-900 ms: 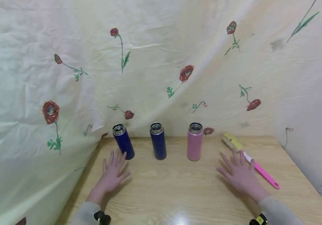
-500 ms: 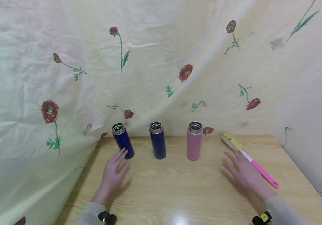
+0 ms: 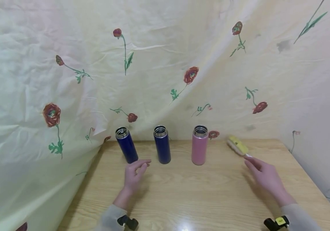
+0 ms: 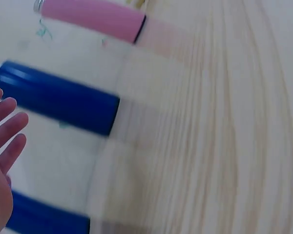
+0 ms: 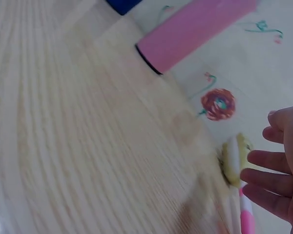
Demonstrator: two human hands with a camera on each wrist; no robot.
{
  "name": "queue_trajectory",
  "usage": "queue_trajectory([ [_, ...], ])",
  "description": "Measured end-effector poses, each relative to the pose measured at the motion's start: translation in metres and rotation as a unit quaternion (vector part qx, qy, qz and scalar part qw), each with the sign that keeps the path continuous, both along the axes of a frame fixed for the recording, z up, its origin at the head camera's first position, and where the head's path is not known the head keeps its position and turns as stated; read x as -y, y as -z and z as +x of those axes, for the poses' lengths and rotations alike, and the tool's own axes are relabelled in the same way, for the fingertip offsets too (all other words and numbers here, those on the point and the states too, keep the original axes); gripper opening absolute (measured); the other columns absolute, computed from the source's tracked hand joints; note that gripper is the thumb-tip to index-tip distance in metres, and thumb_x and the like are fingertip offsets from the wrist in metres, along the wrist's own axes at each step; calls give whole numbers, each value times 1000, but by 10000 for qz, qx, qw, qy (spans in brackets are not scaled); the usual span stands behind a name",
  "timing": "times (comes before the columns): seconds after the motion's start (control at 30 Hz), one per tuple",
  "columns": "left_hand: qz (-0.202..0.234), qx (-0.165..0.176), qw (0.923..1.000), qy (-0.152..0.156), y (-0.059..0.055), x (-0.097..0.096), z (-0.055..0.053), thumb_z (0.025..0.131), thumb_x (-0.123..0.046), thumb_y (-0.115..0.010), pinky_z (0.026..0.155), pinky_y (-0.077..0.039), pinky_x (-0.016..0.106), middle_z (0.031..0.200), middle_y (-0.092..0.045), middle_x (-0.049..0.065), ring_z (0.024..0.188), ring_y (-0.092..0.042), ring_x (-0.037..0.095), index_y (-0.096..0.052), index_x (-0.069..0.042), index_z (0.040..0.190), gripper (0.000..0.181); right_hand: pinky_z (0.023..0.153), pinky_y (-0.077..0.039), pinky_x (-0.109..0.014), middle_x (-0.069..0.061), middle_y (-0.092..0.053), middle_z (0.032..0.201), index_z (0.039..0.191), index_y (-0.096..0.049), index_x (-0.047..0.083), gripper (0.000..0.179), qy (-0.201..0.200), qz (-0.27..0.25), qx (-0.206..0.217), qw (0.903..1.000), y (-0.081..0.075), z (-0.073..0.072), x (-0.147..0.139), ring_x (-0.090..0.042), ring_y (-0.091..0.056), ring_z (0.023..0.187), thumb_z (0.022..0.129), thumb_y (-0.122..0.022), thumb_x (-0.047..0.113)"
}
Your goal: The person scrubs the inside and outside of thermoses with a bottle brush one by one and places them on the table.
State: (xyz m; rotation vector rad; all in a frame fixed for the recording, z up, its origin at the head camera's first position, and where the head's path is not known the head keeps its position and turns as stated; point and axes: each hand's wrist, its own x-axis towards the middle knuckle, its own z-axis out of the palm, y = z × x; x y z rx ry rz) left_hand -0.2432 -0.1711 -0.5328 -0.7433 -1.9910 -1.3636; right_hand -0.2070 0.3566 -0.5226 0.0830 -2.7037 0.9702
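Three lidless bottles stand along the back of the table: a dark blue bottle (image 3: 128,147) at the left, a second blue bottle (image 3: 162,147) beside it, and a pink bottle (image 3: 199,147) farther right. My left hand (image 3: 134,175) hovers in front of the two blue ones, fingers pointing right, holding nothing. To the right lies a brush with a yellow head (image 3: 238,145); in the right wrist view its pink handle (image 5: 246,219) shows. Over that handle hangs my right hand (image 3: 266,176), fingers loosely bent and overlapping it, hiding most of it in the head view.
A pale cloth (image 3: 159,86) printed with red flowers hangs behind and beside the wooden table (image 3: 199,195). Both wrists wear small black devices, the left one (image 3: 128,222) and the right one (image 3: 275,223).
My left hand has moved right from in front of the left blue bottle and turned, fingers now pointing right. My right hand has shifted right over the brush handle, its spread fingers drawing together.
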Motion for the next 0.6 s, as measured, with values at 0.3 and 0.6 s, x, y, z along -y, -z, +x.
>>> queue_trajectory([
  [0.3,867,1343,9790,1269,-9,-61,0,106,4,-56,87,-64,34,110,-76,28,95,-78,26,-72,15,118,24,70,-47,-12,-9,-80,113,144,-64,2,55,463,-864,342,9946,3,8,-33,6,-66,84,106,-68,40],
  [0.6,1128,2253,9496,1867,-17,-118,-7,105,-5,-64,108,-55,41,139,-66,27,127,-66,36,-57,8,146,44,70,-43,-7,40,-65,99,149,-58,-1,68,995,-1024,517,9884,10,23,-75,25,-52,87,102,-73,46],
])
